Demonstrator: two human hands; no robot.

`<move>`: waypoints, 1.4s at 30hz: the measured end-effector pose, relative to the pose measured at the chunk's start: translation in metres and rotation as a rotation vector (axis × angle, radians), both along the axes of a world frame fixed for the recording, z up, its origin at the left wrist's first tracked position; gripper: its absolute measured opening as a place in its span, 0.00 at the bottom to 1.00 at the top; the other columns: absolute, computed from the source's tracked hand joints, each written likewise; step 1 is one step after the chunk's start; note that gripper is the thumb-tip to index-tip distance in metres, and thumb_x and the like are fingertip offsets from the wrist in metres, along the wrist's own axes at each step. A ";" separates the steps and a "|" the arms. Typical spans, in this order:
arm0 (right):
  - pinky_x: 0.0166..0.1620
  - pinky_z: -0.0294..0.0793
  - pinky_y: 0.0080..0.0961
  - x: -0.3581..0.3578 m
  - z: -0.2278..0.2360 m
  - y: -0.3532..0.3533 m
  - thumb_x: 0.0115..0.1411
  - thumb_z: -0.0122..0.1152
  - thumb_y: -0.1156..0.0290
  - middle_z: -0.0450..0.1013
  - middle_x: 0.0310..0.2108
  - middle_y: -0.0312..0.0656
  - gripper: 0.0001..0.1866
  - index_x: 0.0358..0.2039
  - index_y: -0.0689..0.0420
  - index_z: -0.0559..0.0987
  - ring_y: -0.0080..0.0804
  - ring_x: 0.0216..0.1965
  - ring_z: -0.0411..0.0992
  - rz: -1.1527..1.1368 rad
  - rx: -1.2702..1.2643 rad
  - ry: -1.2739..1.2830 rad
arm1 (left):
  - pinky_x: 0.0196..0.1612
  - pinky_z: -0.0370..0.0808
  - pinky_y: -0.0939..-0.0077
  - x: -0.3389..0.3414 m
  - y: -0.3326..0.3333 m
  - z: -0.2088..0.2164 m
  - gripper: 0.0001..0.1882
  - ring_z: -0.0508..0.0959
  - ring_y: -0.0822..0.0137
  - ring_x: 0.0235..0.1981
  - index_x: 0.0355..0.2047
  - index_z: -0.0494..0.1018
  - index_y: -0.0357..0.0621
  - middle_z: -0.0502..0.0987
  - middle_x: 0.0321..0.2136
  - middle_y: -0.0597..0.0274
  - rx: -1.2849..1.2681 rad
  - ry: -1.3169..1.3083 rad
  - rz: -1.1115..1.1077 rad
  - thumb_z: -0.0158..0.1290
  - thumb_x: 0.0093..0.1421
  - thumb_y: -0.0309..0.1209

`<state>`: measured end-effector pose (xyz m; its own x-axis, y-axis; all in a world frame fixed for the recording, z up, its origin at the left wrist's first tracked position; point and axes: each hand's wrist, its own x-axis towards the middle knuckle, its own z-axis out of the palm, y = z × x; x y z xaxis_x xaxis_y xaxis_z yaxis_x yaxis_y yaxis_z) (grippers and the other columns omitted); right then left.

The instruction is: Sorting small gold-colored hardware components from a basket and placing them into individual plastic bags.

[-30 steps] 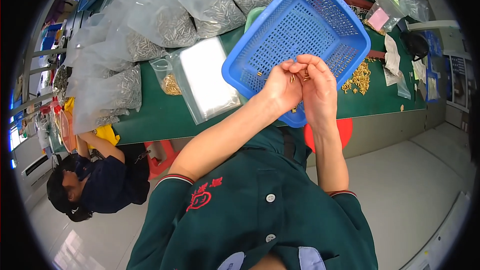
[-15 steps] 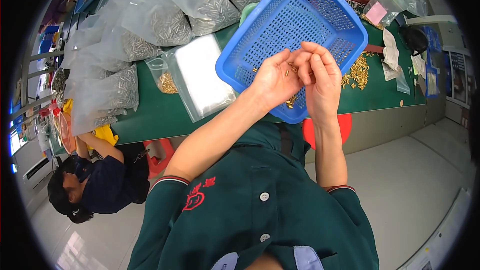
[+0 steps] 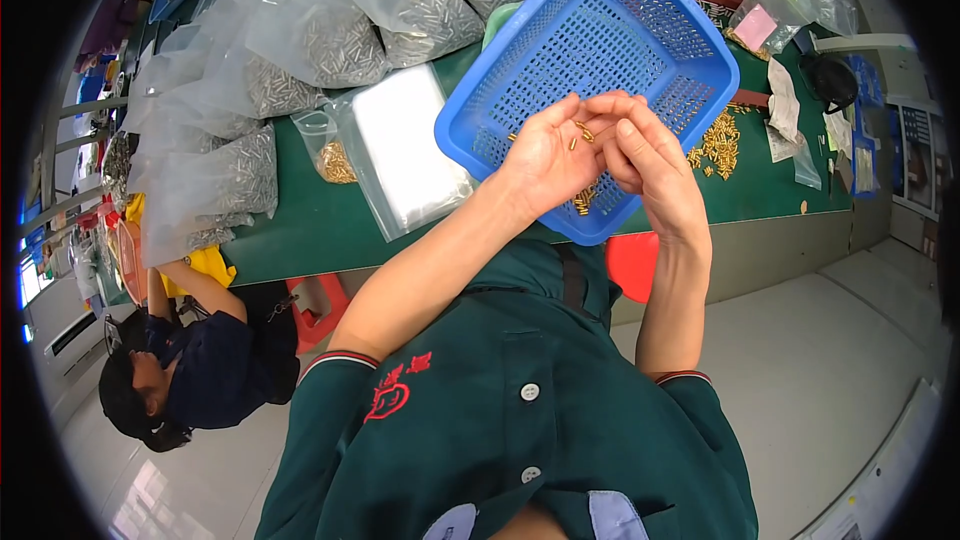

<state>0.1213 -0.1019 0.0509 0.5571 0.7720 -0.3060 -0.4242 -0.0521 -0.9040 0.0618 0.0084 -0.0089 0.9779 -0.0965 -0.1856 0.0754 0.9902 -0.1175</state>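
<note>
My left hand (image 3: 545, 162) is palm up and cupped, with a few small brass pins (image 3: 585, 130) lying on the palm and fingers. My right hand (image 3: 660, 165) meets its fingertips from the right, thumb and fingers bent together; whatever sits between them is hidden. Both hands are over the near end of a blue perforated plastic basket (image 3: 460, 105), tilted on the green table. More brass pins (image 3: 584, 202) lie in the basket's near corner, below my hands.
A pile of loose brass pins (image 3: 718, 145) lies right of the basket. To the left are a stack of clear plastic bags (image 3: 408, 150), a small bag of brass pieces (image 3: 335, 162) and several large bags of silver pins (image 3: 335, 50). Another person (image 3: 205, 370) works at far left.
My right hand has turned and its wrist has swung right, with the fingers lying flatter over the left fingertips. The left hand stays nearly in place, its palm more exposed.
</note>
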 end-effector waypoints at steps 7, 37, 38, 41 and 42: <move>0.20 0.48 0.12 0.000 -0.001 0.001 0.60 0.39 0.70 0.53 0.14 0.28 0.13 0.39 0.64 0.68 0.13 0.15 0.49 0.052 -0.065 -0.093 | 0.58 0.55 0.64 0.000 -0.002 -0.001 0.23 0.59 0.58 0.55 0.49 0.58 0.29 0.58 0.53 0.48 0.027 -0.008 -0.030 0.28 0.62 0.37; 0.53 0.60 0.35 0.023 -0.052 -0.020 0.59 0.42 0.68 0.64 0.46 0.51 0.20 0.48 0.68 0.61 0.42 0.50 0.61 -0.319 0.506 0.841 | 0.35 0.66 0.76 -0.051 0.056 0.037 0.18 0.67 0.65 0.33 0.43 0.60 0.33 0.67 0.37 0.52 0.154 0.251 0.229 0.40 0.50 0.22; 0.53 0.61 0.35 0.025 -0.054 -0.024 0.59 0.42 0.68 0.64 0.45 0.49 0.19 0.48 0.67 0.62 0.40 0.50 0.61 -0.316 0.503 0.851 | 0.29 0.64 0.79 -0.060 0.066 0.041 0.15 0.65 0.68 0.27 0.40 0.62 0.34 0.67 0.32 0.55 0.153 0.326 0.244 0.40 0.50 0.22; 0.51 0.63 0.32 0.024 -0.055 -0.024 0.58 0.43 0.69 0.66 0.42 0.46 0.17 0.46 0.66 0.63 0.37 0.47 0.63 -0.353 0.427 0.844 | 0.23 0.60 0.80 -0.073 0.121 0.055 0.07 0.62 0.70 0.22 0.32 0.62 0.36 0.64 0.25 0.58 0.442 0.495 0.367 0.38 0.52 0.24; 0.51 0.63 0.32 0.023 -0.057 -0.022 0.58 0.43 0.69 0.66 0.42 0.46 0.17 0.46 0.66 0.63 0.37 0.47 0.63 -0.335 0.430 0.855 | 0.23 0.61 0.80 -0.075 0.143 0.053 0.07 0.62 0.70 0.21 0.31 0.62 0.35 0.65 0.24 0.58 0.579 0.585 0.398 0.37 0.53 0.25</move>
<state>0.1445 -0.1234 -0.0061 0.4895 0.7547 -0.4369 -0.8710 0.4468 -0.2041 -0.0136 0.1519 0.0445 0.6539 0.4905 -0.5761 -0.1997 0.8463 0.4939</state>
